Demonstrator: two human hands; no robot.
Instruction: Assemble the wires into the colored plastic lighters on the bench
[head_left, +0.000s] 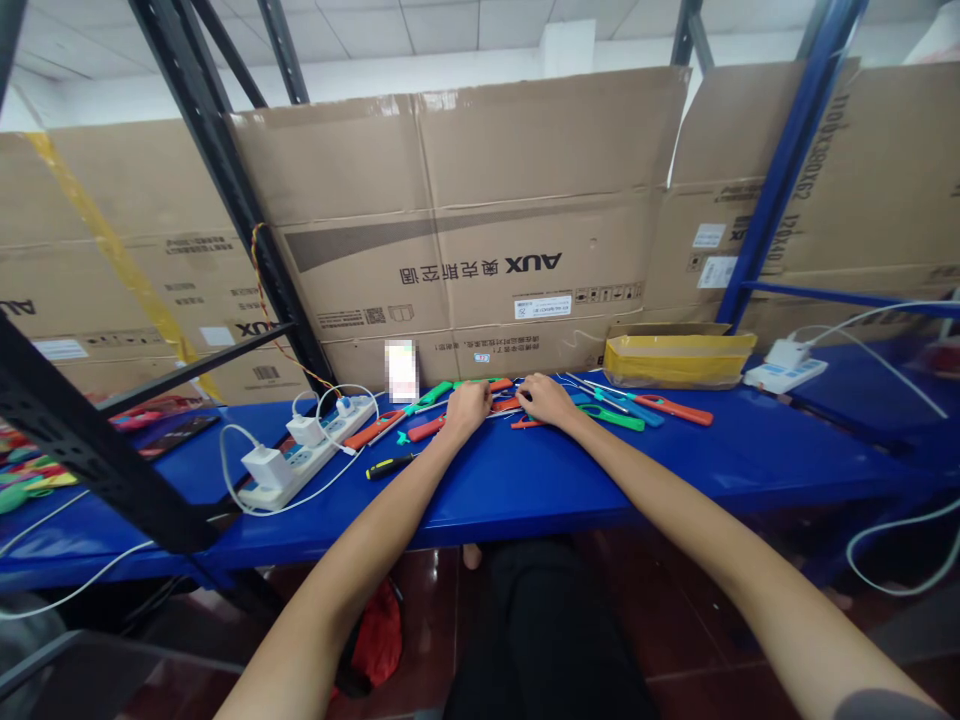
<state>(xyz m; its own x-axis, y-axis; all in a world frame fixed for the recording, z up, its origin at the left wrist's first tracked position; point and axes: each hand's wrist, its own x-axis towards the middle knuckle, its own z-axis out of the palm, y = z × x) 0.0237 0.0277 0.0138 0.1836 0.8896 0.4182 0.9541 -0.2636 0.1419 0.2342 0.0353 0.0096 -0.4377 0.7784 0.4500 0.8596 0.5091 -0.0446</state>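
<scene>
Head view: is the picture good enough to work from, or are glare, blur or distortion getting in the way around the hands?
In the head view, the wide lens bends the black shelf upright and stretches the forearms; faint glare lies on the blue bench top; a pixelated patch hides one item; the left hand and right hand look reasonably sharp.

a blue steel table (570, 500) is set into a storage rack, and the rack is framed by black steel uprights (225, 170) on the left and a blue steel upright (787, 160) on the right. flattened cardboard cartons (465, 200) are stood on edge behind the table, with aux lettering printed upside down on them. yellow tape (112, 240) is stuck across a carton on the left. above the cartons, a white wall (315, 95) and a white tiled ceiling (420, 25) are seen, evenly lit. the floor (697, 640) is laid with glossy dark reddish tiles.
</scene>
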